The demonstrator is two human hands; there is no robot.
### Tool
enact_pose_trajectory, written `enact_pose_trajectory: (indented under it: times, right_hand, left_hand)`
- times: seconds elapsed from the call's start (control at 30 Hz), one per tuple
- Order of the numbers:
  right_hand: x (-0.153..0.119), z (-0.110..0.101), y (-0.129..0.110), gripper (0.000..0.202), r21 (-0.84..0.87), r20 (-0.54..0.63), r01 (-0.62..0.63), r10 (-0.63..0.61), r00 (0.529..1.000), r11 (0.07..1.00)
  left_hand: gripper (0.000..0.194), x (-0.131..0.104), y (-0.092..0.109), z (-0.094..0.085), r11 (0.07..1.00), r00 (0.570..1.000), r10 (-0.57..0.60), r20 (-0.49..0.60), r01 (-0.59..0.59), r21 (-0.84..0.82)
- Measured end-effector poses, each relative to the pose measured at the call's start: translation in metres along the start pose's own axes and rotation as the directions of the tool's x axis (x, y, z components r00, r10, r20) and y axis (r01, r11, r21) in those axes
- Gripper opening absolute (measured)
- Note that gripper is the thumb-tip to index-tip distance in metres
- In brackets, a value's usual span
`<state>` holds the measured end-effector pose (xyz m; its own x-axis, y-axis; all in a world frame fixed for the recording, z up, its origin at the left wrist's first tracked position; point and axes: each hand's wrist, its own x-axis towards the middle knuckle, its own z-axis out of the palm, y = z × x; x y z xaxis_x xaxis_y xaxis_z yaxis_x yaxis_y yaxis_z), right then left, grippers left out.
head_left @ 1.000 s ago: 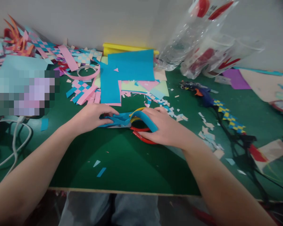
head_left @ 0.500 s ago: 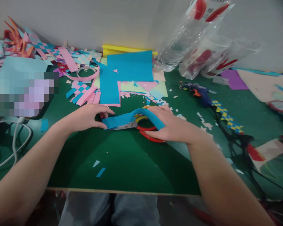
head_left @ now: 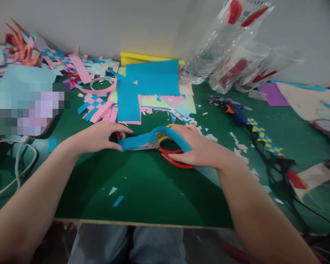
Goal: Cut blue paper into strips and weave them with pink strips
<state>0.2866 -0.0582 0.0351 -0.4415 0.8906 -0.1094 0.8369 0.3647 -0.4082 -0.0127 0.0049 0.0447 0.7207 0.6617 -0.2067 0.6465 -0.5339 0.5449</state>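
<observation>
Blue paper strip (head_left: 145, 138) with scissors (head_left: 154, 145), one set, in use

Item 1: paper strip, blue. Position: above the near middle of the green surface (head_left: 143, 194), between my two hands. Its left end is pinched in my left hand (head_left: 106, 137), thumb in front, fingers behind; it arches over the scissors and its other end lies against my right hand (head_left: 199, 148).

Item 2: scissors, metal blades, red and yellow handles. I grip the handles in my right hand; the blades point left, partly hidden by the strip.

Item 3: blue sheet (head_left: 154, 77), lying beyond my hands on other coloured paper.

Item 4: blue-and-pink woven piece (head_left: 93, 104), left of the sheet, near a ring of tape (head_left: 101, 84).

Item 5: yellow-and-blue woven band (head_left: 265, 137), to my right.

Item 6: plastic cups (head_left: 257, 66), bagged, far right, against the wall (head_left: 154, 25).

Item 7: white cable (head_left: 34, 150), looped, left of my left hand.

Item 8: blue scrap (head_left: 118, 201), nearest to me.
</observation>
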Motion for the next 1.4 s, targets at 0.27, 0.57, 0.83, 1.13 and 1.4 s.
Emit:
enact_pose_trajectory:
  times: [0.27, 0.57, 0.83, 1.13, 1.4]
  right_hand:
    - [0.000, 0.000, -0.001, 0.048, -0.006, 0.008, -0.016, 0.016, 1.000, 1.000]
    - [0.001, 0.000, 0.003, 0.050, -0.012, 0.017, -0.020, 0.020, 1.000, 1.000]
    - [-0.001, 0.002, 0.002, 0.042, 0.019, -0.007, -0.023, 0.024, 1.000, 1.000]
    - [-0.001, 0.004, -0.012, 0.037, 0.047, -0.024, 0.016, -0.015, 1.000, 0.999]
    - [0.000, 0.005, -0.023, 0.029, 0.090, -0.062, 0.054, -0.049, 0.997, 0.994]
  left_hand:
    - [0.053, 0.000, -0.001, 0.000, 1.000, 1.000, -0.009, 0.013, 0.010, -0.008]
    - [0.049, -0.001, 0.005, 0.000, 0.999, 1.000, -0.028, -0.013, 0.028, -0.021]
    - [0.022, 0.005, 0.004, 0.012, 0.998, 0.990, 0.064, -0.125, -0.065, -0.009]
    - [0.019, 0.007, 0.001, 0.015, 0.991, 0.974, 0.131, -0.184, -0.130, 0.018]
    - [0.012, 0.007, 0.006, 0.016, 0.979, 0.956, 0.204, -0.213, -0.204, 0.024]
